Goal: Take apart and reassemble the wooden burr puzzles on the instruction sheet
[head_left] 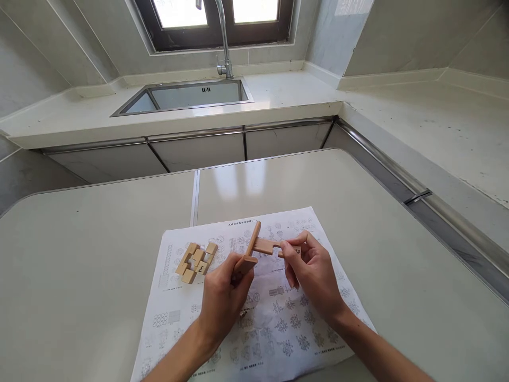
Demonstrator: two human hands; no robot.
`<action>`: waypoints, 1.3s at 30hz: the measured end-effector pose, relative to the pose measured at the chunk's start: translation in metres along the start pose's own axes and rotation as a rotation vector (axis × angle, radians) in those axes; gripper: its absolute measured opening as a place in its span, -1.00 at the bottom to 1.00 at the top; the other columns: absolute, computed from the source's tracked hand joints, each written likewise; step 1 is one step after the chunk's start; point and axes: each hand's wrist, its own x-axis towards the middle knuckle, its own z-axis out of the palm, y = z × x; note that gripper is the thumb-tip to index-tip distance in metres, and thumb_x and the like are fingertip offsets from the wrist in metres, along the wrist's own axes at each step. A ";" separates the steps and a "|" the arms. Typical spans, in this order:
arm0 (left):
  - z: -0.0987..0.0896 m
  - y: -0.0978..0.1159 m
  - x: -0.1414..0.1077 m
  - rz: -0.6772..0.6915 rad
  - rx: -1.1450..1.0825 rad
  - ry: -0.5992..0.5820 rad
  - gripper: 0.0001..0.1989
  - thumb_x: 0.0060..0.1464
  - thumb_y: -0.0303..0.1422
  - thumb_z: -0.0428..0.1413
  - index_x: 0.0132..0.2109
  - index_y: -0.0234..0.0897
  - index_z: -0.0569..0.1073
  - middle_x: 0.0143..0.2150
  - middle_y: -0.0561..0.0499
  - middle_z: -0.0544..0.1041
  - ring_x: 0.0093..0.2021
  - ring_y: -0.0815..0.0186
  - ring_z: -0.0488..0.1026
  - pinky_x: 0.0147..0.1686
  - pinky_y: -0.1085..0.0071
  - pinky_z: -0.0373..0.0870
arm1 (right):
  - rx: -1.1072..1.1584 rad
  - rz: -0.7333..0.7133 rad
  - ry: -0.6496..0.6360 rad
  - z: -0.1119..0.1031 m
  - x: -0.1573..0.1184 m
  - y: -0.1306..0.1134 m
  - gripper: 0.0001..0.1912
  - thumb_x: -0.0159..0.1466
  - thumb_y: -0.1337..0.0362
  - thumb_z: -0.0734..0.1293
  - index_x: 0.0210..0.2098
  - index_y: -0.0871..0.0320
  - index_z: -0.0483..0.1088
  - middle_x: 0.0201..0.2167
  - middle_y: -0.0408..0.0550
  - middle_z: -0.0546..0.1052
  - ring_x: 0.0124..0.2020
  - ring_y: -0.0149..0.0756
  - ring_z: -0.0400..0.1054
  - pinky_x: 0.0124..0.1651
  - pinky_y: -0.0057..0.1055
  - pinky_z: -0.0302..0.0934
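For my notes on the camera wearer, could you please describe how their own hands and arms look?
The left hand and right hand are bare, with no gloves and no rings visible. The left forearm and right forearm show no sleeve, watch, bracelet or cable up to the picture's edge; anything higher is out of view.

A wooden block [202, 267] bears "3"; print on the sheet [183, 304] blurs.

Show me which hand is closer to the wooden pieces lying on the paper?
Left. The left hand is just right of those wooden pieces; the right hand is farther right.
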 end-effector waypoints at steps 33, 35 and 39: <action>0.001 -0.002 0.000 -0.052 -0.036 -0.053 -0.83 0.32 -0.41 0.11 -0.29 -0.21 0.33 -0.50 0.21 0.16 -0.51 0.43 0.05 -0.53 0.53 0.07 | 0.026 -0.007 -0.013 0.004 -0.002 0.004 -0.64 0.40 -0.04 0.41 -0.30 0.06 0.28 -0.71 -0.33 0.40 -0.74 -0.45 0.25 -0.63 -0.52 0.19; 0.001 -0.002 0.000 -0.048 -0.029 -0.055 -0.81 0.32 -0.40 0.11 -0.31 -0.21 0.31 -0.50 0.20 0.16 -0.52 0.42 0.05 -0.53 0.53 0.08 | 0.023 0.009 -0.022 0.004 -0.001 0.004 -0.63 0.39 -0.05 0.42 -0.29 0.07 0.28 -0.70 -0.33 0.40 -0.75 -0.46 0.24 -0.64 -0.52 0.16; 0.000 -0.001 0.001 -0.057 -0.028 -0.057 -0.81 0.31 -0.40 0.10 -0.32 -0.21 0.31 -0.51 0.20 0.17 -0.52 0.43 0.06 -0.53 0.54 0.08 | -0.003 0.010 -0.037 0.003 -0.002 0.003 -0.63 0.40 -0.06 0.40 -0.29 0.06 0.28 -0.69 -0.32 0.41 -0.73 -0.44 0.25 -0.62 -0.50 0.17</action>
